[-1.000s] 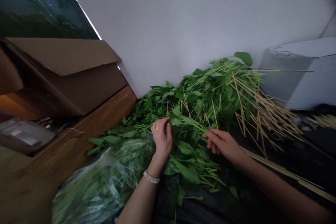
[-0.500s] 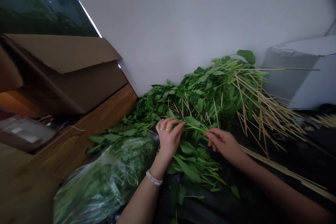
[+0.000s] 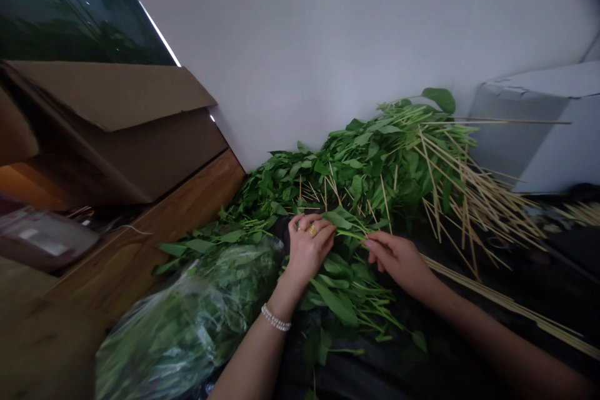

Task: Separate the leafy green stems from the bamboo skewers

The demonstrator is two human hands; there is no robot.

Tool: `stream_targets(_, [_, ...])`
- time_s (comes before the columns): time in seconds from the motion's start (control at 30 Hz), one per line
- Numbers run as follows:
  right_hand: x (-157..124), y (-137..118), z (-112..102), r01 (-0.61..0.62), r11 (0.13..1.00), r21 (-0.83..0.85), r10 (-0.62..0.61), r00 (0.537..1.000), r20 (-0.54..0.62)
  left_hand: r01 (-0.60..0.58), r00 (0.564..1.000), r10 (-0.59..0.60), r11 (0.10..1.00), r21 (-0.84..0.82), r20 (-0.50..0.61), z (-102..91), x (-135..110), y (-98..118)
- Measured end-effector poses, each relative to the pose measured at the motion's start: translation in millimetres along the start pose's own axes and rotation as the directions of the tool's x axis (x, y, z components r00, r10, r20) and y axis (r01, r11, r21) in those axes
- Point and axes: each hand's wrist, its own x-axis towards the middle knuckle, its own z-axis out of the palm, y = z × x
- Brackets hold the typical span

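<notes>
My left hand, with gold rings and a white beaded bracelet, is closed at the left end of a leafy green stem. At the stem's other end my right hand pinches with thumb and fingers. Its grip hides whether a thin stick is there too. Just below the hands lies a loose bunch of leafy greens, stems pointing right. Left of my left wrist is a clear plastic bag filled with more greens. Several thin wooden sticks run beneath my right forearm.
Along the white wall stretches a heap of leafy greens, with many wooden sticks poking out rightward. A brown cardboard box stands at left on a wooden surface. A white box is at right. Black sheeting lies underneath.
My left hand has shifted slightly right and down along the stem, closer to my right hand, its fingers more curled. My right hand has hardly moved.
</notes>
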Motion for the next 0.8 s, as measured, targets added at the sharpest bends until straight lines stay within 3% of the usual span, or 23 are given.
stream_targets(0.13, [-2.7, -6.7, 0.9, 0.017, 1.000, -0.010, -0.017, 1.000, 0.015, 0.064, 0.996, -0.067, 0.996, -0.063, -0.052, 2.0, 1.5, 7.4])
stream_targets(0.23, [-3.3, -10.0, 0.9, -0.008, 0.999, 0.049, 0.007, 0.999, 0.033, 0.250, 0.960, -0.268, 0.950, -0.189, -0.077, 4.6, 2.8, 3.2])
stream_targets(0.3, [-1.9, -9.1, -0.2, -0.048, 0.992, 0.118, 0.046, 0.999, 0.015, 0.417, 0.877, -0.470, 0.850, -0.324, -0.105, 5.2, 2.9, -9.1])
stream_targets(0.4, [1.8, -4.8, -2.4, -0.102, 0.969, 0.224, 0.105, 0.994, -0.002, 0.577, 0.677, -0.720, 0.650, -0.495, -0.156, 2.8, 1.4, -32.0])
stream_targets(0.47, [3.4, -2.8, -3.0, -0.137, 0.952, 0.273, 0.135, 0.990, 0.028, 0.579, 0.630, -0.756, 0.609, -0.542, -0.177, 0.4, 0.2, -40.4])
stream_targets(0.63, [1.7, -6.2, -1.9, -0.218, 0.927, 0.306, 0.200, 0.976, 0.088, 0.503, 0.728, -0.641, 0.740, -0.447, -0.241, -2.6, -2.4, -30.1])
stream_targets(0.8, [-0.3, -9.6, -3.2, -0.262, 0.898, 0.353, 0.233, 0.965, 0.123, 0.440, 0.773, -0.552, 0.822, -0.362, -0.313, -4.8, -4.3, -17.1])
